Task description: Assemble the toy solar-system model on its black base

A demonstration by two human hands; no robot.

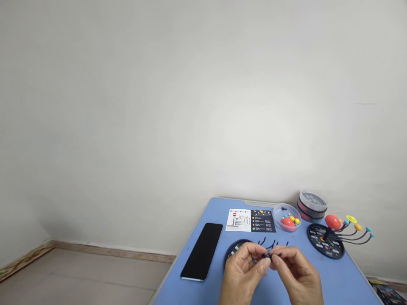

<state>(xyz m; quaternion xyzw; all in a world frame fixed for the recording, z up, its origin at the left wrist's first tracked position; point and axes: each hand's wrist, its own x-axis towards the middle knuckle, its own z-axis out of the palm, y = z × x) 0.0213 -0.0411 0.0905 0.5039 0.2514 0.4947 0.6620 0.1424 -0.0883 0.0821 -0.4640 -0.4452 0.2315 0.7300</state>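
My left hand (pixel 246 264) and my right hand (pixel 297 271) meet low in the head view, fingers pinched together around a small dark part (pixel 269 255) held between them. Just behind my left hand lies a round black base disc (pixel 233 248) on the blue table (pixel 343 279). Thin black curved arms (pixel 270 243) lie on the table just beyond my fingers. What exactly the pinched part is stays too small to tell.
A black phone (pixel 203 250) lies left of my hands. Farther back are an instruction sheet (pixel 251 220), a clear dish of coloured balls (pixel 288 218), stacked round tubs (pixel 312 204) and an assembled planet model (pixel 333 237). A white wall fills the view above; floor lies at left.
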